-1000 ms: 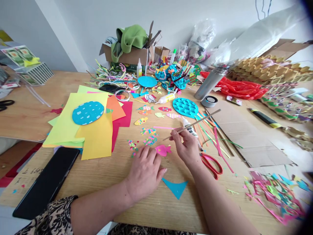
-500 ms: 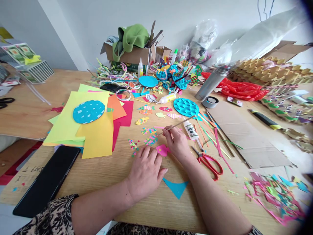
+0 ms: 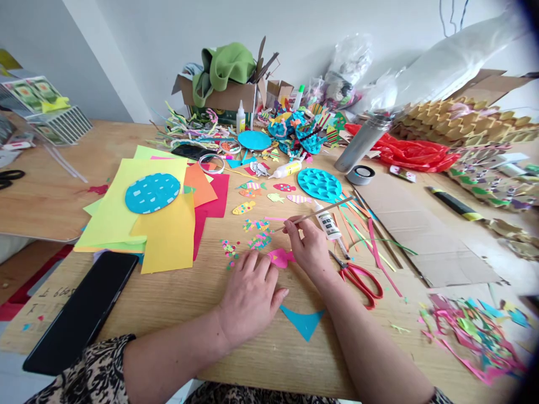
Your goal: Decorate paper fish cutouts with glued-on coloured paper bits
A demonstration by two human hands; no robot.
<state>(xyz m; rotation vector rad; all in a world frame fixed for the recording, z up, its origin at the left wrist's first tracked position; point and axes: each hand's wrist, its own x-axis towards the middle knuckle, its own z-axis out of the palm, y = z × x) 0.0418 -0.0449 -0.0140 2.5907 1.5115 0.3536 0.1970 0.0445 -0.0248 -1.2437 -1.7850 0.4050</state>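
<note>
My right hand [image 3: 309, 247] pinches a thin wooden stick [image 3: 324, 210], whose left tip is near small piles of coloured paper bits [image 3: 257, 225]. My left hand [image 3: 252, 289] lies palm down with its fingers spread, its fingertips beside a pink paper fish [image 3: 278, 258]. Just above are cut paper fish, among them a yellow one with dots [image 3: 243, 208], a red one [image 3: 284, 187] and a striped one [image 3: 298, 199]. Round confetti dots [image 3: 230, 247] lie left of the fish. A white glue bottle [image 3: 327, 223] rests behind my right hand.
Red-handled scissors [image 3: 360, 280] lie right of my forearm, near cardboard [image 3: 425, 235] and paper scraps [image 3: 475, 336]. At left are a black phone [image 3: 82, 311] and coloured sheets [image 3: 168, 241]. A blue scalloped oval [image 3: 320, 184], a tape roll [image 3: 361, 175] and a steel flask [image 3: 362, 143] stand farther back.
My right hand has moved slightly right with the stick, which now slants less steeply and reaches farther right. My left hand stays in place.
</note>
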